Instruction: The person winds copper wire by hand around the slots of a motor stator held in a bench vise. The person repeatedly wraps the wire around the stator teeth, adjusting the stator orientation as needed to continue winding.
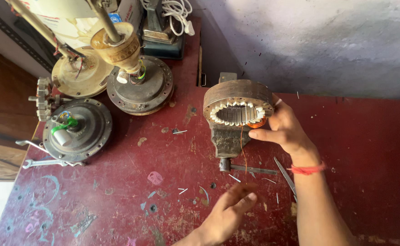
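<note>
At the left of the frame, fan motors (78, 130) and a spanner (40, 162) lie on the red table (131, 182), well apart from both hands. At bottom centre the left hand (227, 212) hovers open, fingers loosely spread, holding nothing, just below the vise (229, 139). The stator (237, 105) sits clamped in it at centre, its ring face tilted up toward the camera. A copper wire (243, 148) hangs from the ring's lower right. The right hand (284, 130), nearer, touches that edge, its grip narrow, forefinger pointing left at the wire
</note>
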